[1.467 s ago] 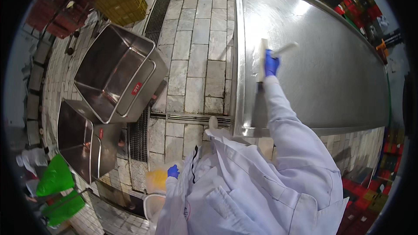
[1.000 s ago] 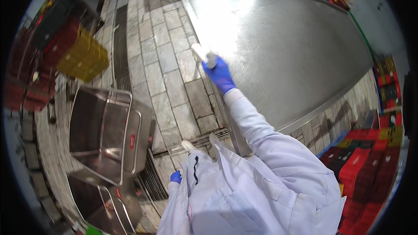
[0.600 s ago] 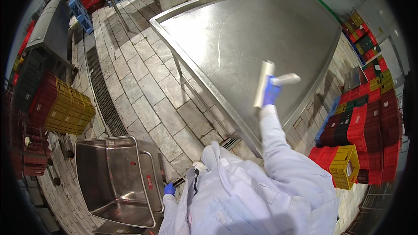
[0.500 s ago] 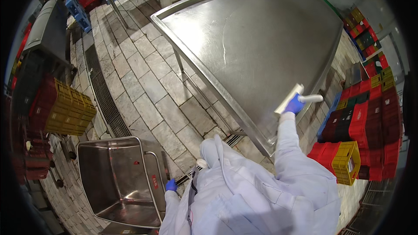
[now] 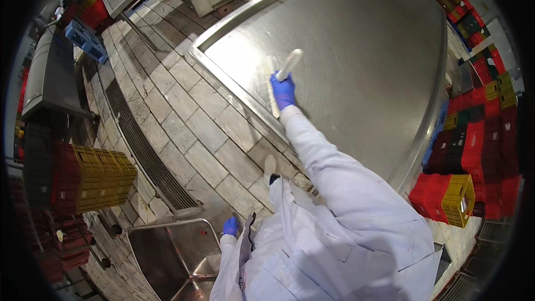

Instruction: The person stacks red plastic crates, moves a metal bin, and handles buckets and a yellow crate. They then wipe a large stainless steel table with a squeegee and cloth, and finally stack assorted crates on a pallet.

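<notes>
Here, white squeegee (image 5: 290, 63) within right fingers (image 5: 277, 85), blade (image 5: 275, 108) leftward

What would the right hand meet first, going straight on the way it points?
The right hand, gripping a white tool, would probably meet the metal table's far rim first, toward the upper left; its height is unclear, so it might pass over.

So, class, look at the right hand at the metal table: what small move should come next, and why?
Probably draw the white-handled tool rightward across the metal table: the right hand grips it with its blade close to the left rim, and most of the tabletop lies to its right.
</notes>
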`<state>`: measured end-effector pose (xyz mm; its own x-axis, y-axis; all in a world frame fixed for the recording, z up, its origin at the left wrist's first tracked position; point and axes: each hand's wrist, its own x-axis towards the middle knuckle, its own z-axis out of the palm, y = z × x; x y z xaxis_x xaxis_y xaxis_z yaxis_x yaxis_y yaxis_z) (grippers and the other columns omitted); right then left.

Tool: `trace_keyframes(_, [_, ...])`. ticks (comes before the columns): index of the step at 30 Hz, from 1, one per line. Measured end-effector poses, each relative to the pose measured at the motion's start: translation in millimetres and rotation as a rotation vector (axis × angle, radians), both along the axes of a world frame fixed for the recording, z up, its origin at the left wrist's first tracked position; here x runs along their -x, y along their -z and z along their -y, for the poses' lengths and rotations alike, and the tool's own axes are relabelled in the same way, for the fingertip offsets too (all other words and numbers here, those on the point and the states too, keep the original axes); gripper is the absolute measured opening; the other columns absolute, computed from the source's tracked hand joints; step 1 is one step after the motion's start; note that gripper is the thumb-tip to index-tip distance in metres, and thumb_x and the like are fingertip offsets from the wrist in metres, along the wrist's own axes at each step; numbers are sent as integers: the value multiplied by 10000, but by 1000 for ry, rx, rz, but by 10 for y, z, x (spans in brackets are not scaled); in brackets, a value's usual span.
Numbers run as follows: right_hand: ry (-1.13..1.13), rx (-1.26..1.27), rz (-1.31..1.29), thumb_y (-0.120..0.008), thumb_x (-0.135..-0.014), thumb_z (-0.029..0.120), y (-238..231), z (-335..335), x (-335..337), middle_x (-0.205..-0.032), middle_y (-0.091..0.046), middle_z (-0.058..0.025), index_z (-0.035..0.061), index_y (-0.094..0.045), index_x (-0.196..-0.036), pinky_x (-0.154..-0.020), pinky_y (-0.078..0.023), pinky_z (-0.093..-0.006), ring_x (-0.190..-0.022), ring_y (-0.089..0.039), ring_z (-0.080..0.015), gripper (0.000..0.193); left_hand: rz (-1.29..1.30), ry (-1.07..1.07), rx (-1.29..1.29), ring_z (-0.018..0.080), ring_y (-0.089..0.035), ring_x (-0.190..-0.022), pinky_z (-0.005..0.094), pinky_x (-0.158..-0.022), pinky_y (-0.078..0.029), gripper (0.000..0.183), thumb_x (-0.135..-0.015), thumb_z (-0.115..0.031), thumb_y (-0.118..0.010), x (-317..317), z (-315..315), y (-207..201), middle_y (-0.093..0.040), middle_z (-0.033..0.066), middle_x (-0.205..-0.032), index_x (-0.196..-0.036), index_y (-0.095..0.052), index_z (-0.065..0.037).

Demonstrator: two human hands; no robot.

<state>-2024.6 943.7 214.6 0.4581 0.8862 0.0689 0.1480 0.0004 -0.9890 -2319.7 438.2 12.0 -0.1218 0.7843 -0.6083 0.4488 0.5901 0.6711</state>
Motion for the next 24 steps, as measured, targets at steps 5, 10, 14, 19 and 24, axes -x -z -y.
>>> trace_keyframes(5, [-203, 85, -152, -635, -803, 271, -237, -288, 275, -967, -640, -131, 42, -572, -1076, -783, -463, -340, -904, -612, -243, 362, 102, -135, 9, 337, -597, -825, 429, -664, -499, 249, -772, -189, -604, 754, -652, 126, -604, 156, -906, -988, -556, -76])
trace_keyframes(10, [396, 135, -309, -605, -828, 309, -827, 68, -1187, -818, -598, -69, 21, -581, -919, -635, -484, -335, -727, -583, -170, 303, -633, 669, 99, 322, -586, -768, 445, -650, -474, 178, -800, -262, -555, 1342, -753, -39, -603, 132, -835, -922, -556, -132])
trace_keyframes(14, [1064, -197, 19, -685, -796, 215, -128, 1124, -3873, -835, -604, -101, -17, -556, -940, -650, -498, -371, -726, -594, -211, 302, -492, 456, 420, 333, -611, -811, 460, -685, -484, 256, -770, -293, -598, 1454, -1278, -204, -632, 141, -883, -966, -559, -134])
trace_keyframes(19, [1508, 160, 339, -712, -763, 267, 140, 1444, -4445, -930, -629, -199, -71, -522, -1021, -744, -493, -399, -827, -615, -320, 465, -521, 571, 407, 336, -615, -823, 459, -694, -488, 296, -754, -303, -617, 1865, -1392, -312, -637, 147, -907, -980, -556, -123])
trace_keyframes(24, [983, 121, 118, -696, -758, 297, 48, -24, -3820, -929, -637, -143, -24, -566, -1030, -733, -470, -376, -831, -612, -250, 440, -813, 858, 186, 326, -618, -819, 445, -699, -500, 402, -689, -293, -685, 2150, -2211, -284, -642, 140, -902, -1008, -543, -93])
